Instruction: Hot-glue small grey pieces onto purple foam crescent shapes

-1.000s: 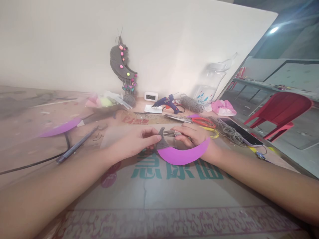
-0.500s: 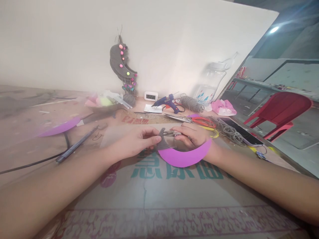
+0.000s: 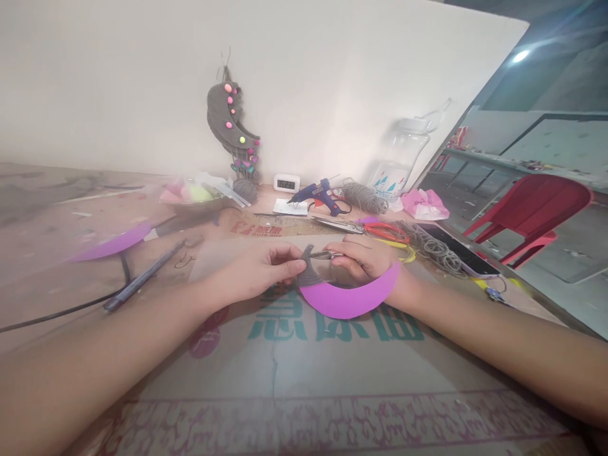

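My left hand (image 3: 273, 269) pinches the end of a purple crescent-shaped cutout (image 3: 351, 299) between thumb and fingers. Dark grey yarn (image 3: 310, 272) is wound around that left end, while the rest of the crescent is bare. My right hand (image 3: 363, 258) is closed, its fingertips gripping what looks like grey yarn strands (image 3: 320, 254) that reach to the wrapped tip. A small shiny bit shows at those fingertips, too small to make out. The crescent's bare right end lies against my right wrist.
Behind my hands lie scissors (image 3: 365, 228), a blue glue gun (image 3: 316, 196), a small clock (image 3: 286, 183) and coiled grey cord (image 3: 363, 196). At right is a phone (image 3: 456, 250). A decorated crescent (image 3: 223, 117) hangs on the wall. A pen (image 3: 145, 277) lies left, on cardboard (image 3: 332, 373) and table.
Both hands keep nearly the same hold on the crescent. The strands between my fingers have shifted slightly, and the whole view has moved a little.
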The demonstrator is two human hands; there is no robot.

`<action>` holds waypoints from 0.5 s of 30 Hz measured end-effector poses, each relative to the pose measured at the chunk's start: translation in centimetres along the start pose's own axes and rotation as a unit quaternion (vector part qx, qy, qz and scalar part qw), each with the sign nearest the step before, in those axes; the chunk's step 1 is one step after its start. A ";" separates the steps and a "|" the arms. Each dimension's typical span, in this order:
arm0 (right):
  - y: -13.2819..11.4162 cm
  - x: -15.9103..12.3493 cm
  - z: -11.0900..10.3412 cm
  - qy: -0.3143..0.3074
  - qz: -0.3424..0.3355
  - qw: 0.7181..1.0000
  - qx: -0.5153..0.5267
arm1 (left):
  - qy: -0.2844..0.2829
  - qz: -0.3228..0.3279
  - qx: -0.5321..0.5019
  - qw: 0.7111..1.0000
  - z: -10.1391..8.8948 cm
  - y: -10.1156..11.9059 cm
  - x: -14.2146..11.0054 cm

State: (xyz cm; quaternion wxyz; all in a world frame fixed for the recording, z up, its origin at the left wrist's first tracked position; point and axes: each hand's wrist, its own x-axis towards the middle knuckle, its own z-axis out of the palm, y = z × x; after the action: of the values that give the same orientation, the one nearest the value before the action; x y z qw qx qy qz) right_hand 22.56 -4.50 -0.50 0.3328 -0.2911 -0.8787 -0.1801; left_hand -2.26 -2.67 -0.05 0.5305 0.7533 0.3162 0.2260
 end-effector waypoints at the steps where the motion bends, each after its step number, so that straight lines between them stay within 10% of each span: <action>1: 0.1 -0.1 0.1 0.001 0.004 1.000 0.000 | 0.000 -0.002 0.000 1.000 0.0 0.0 0.0; 15: -0.3 -0.1 -0.4 -0.016 0.085 0.993 0.084 | 0.007 0.012 -0.013 1.000 0.1 0.3 0.1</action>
State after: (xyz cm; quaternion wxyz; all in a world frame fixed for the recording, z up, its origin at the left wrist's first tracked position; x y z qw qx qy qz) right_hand 22.67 -4.95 -0.30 0.3557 -0.3385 -0.8681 -0.0724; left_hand -2.10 -2.74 0.22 0.5350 0.7487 0.3078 0.2416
